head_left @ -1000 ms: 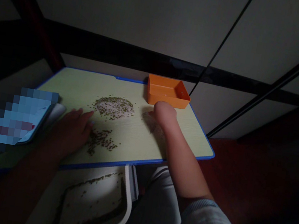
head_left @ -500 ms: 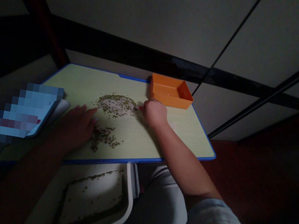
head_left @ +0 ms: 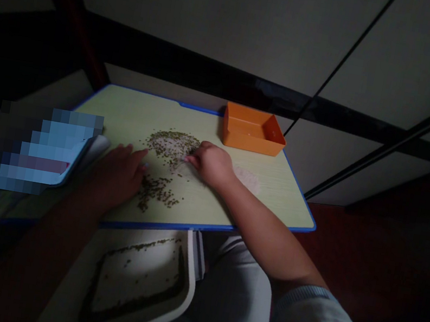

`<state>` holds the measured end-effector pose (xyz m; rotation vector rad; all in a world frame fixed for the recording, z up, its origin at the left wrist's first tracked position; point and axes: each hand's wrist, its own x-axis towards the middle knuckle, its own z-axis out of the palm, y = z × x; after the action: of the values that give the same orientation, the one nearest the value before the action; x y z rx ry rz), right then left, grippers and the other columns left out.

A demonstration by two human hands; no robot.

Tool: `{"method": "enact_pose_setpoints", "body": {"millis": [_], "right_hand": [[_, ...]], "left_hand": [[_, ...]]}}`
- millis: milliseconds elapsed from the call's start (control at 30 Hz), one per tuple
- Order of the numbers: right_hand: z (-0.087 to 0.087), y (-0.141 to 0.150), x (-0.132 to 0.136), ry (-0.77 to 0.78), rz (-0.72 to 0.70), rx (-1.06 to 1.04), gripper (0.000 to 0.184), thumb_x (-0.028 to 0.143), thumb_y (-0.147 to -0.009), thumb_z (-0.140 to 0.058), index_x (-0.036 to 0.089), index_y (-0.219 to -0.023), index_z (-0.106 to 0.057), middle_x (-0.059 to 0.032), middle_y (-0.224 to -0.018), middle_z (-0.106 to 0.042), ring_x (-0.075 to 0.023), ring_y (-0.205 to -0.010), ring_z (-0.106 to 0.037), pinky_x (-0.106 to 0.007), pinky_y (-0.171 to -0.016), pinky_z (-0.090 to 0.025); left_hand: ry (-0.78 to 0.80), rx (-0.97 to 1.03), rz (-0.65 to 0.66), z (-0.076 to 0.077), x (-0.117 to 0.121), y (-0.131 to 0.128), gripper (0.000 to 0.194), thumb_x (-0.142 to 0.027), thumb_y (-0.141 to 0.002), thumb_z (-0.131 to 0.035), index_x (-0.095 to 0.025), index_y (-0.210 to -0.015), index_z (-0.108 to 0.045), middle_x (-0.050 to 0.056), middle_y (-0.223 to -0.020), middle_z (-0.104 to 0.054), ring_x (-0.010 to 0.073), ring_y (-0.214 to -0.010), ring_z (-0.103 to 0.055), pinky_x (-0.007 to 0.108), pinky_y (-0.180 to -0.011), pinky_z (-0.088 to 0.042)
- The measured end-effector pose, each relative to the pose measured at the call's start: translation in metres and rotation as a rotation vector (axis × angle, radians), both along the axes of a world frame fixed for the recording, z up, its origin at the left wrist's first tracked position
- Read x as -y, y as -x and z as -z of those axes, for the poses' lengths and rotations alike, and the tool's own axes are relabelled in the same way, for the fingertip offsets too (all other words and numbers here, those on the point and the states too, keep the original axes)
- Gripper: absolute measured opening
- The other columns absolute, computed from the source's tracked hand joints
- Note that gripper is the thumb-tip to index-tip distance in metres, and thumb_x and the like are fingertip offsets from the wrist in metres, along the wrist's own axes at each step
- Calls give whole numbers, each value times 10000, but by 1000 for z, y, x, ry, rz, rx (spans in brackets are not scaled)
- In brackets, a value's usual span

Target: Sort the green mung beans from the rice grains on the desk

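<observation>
A pile of small green beans mixed with white grains lies on the pale green table. My right hand rests at the pile's right edge, fingers curled together and pressed into the beans. My left hand lies flat on the table, fingers stretched out, beside a smaller patch of green beans. A faint patch of white grains lies right of my right hand.
An orange tray stands at the table's far edge. A white tray with green beans along its rim sits on my lap below the table's blue front edge. A blurred blue object lies at the left.
My right hand has moved from near the orange tray left to the big pile, with fingers curled into the beans. My left hand stayed in place.
</observation>
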<state>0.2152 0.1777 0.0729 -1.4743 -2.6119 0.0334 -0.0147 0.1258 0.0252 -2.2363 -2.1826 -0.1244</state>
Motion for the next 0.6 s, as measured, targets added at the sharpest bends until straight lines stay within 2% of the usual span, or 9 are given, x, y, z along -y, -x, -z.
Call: {"method": "enact_pose_setpoints", "body": {"millis": [267,600], "right_hand": [[3,2,4,6,-108,-15,395,413,-1118,-556,134,-1153,-833,-147,-1191,-767,-238,-1014,-706,-312,-760,-452],[-1,8,16,32,-188,-30,388,382,-1114,-555,123,-1125,-842,-144,-1142,-768,-226,-970,-690,-321,-718,-395]], "left_hand": [[-2,27,-30,-4,1,-3,569,-278,-1083,-360,-48,-1573,-535,255,-1652,-525,349,-1598,-438,501,-1332,-357],[-4,32,-23,-2,2,-2,590,-281,-1079,-317,-33,-1572,-524,288,-1662,-491,381,-1608,-416,522,-1330,-347]]}}
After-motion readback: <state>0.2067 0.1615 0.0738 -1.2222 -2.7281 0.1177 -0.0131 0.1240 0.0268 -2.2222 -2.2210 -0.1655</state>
